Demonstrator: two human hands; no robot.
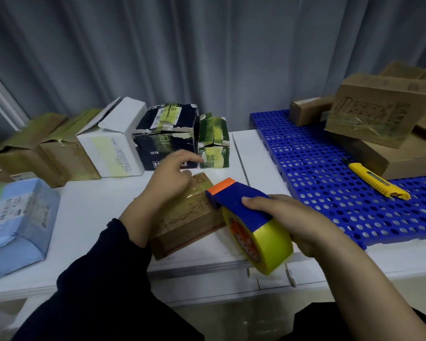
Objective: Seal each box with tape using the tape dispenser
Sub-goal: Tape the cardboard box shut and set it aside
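Observation:
A small brown cardboard box (190, 222) lies on the white table (91, 212) in front of me, its top covered with yellowish tape. My left hand (162, 188) rests on the box's far left part, fingers spread and pointing right. My right hand (288, 217) grips the blue tape dispenser (241, 205), which carries a yellow tape roll (268, 244). The dispenser's orange front edge touches the box's right top edge.
A row of boxes stands at the back: brown, white (113, 141), dark blue (167, 136), green (213, 141). A light blue box (15, 222) lies at the left. At the right a blue perforated mat (317, 173) holds brown boxes (376, 116) and a yellow utility knife (376, 180).

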